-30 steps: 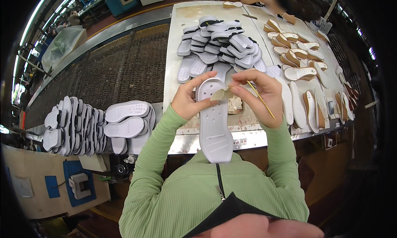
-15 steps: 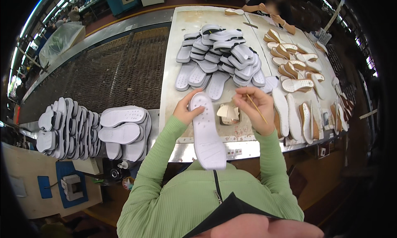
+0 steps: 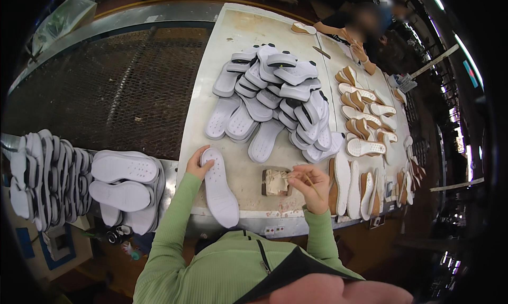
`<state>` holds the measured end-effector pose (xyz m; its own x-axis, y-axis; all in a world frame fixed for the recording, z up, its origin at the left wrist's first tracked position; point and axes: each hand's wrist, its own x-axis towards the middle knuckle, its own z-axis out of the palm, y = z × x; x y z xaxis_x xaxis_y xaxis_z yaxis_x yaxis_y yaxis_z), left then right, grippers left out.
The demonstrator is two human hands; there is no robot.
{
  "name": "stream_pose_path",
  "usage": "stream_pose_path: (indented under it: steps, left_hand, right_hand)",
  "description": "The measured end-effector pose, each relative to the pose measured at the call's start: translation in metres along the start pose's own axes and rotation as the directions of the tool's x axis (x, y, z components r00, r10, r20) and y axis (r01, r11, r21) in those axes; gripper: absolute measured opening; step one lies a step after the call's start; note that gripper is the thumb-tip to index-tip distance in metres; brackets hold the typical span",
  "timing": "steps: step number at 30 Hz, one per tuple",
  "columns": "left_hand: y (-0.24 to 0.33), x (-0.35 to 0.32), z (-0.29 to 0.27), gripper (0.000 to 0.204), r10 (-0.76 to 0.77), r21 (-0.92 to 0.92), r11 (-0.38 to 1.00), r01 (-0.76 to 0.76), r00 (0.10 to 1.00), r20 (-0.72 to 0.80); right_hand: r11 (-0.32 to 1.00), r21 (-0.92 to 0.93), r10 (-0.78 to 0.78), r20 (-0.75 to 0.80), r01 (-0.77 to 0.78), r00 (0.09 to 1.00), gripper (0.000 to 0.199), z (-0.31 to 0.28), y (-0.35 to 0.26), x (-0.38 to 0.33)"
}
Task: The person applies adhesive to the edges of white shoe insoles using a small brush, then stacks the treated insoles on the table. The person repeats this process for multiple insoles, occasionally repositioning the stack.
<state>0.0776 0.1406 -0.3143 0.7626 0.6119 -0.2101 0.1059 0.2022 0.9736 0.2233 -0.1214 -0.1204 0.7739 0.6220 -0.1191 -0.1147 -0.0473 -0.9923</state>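
My left hand (image 3: 200, 164) is closed on the toe end of a white shoe sole (image 3: 221, 197). The thumb rests on the sole's dotted face, and its other end reaches the table's front edge. Pinched in my right hand (image 3: 311, 187) is a thin yellowish stick (image 3: 318, 193). Its far end is at a small dark-sided tub (image 3: 264, 187) with cream-coloured, crusted contents; whether the tip touches them I cannot make out. Just beyond lies a heap of white soles (image 3: 266, 140) with black parts on some.
White-and-tan wedge soles (image 3: 366, 147) line the table's right side. More white soles (image 3: 124, 196) are stacked at left, beside a dark mesh conveyor (image 3: 106, 87). A knife-like tool (image 3: 321, 52) lies near the far edge, by a co-worker's hands (image 3: 360, 51).
My left hand has lowered the sole leftward to the table. My right hand has brought the stick down to the tub. The head view has shifted.
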Motion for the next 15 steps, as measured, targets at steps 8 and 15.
stream_pose_path:
  steps: [8,15]
  left_hand:
    - [-0.011,0.006,-0.002,0.053,-0.062,-0.126,0.990,0.060,0.998,-0.015]
    - [-0.002,0.007,0.002,0.053,-0.115,-0.136,0.985,0.109,0.993,-0.038]
  right_hand:
    - [0.981,-0.054,0.192,0.082,-0.188,0.978,0.027,0.022,0.014,0.042]
    - [0.955,-0.061,0.297,0.145,-0.291,0.944,0.025,0.033,0.027,0.073]
